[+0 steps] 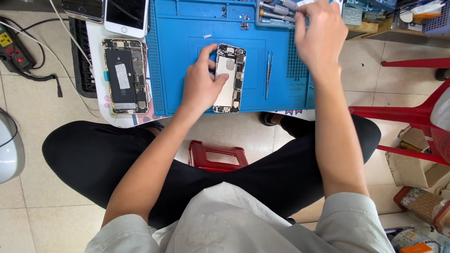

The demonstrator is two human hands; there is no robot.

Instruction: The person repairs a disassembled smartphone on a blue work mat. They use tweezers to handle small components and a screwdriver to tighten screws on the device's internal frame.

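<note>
Nearest the camera is the person's pale shirt (243, 220), cut off by the lower edge, with crossed legs in black trousers (93, 159) beyond it and a red stool (218, 157) partly hidden between them.

The left hand (201, 84) rests on an opened phone shell (229, 79), fingers curled, thumb and forefinger pressed to its near-left edge and upper corner; the palm hides much of the shell's left side. The shell lies face-open on a blue work mat (178, 56), just ahead of the knees.

The right hand (318, 35) is raised further off, to the right, over a tray of screwdrivers (276, 11) at the mat's far edge. Its fingers are bunched downward, but whether they pinch anything cannot be told, since the hand covers its own fingertips. About three or four metal handles show; the rest are hidden.

Between the two hands lies one pair of tweezers (268, 75), just right of the shell.

Left of the left hand, off the mat, sits a second opened phone (124, 75) with its battery showing. Beyond that are two more phones, one white (125, 16) and one dark (84, 8), both cut off by the top edge. That makes four phones in all.

A red chair (412, 112) stands right of the right arm.
</note>
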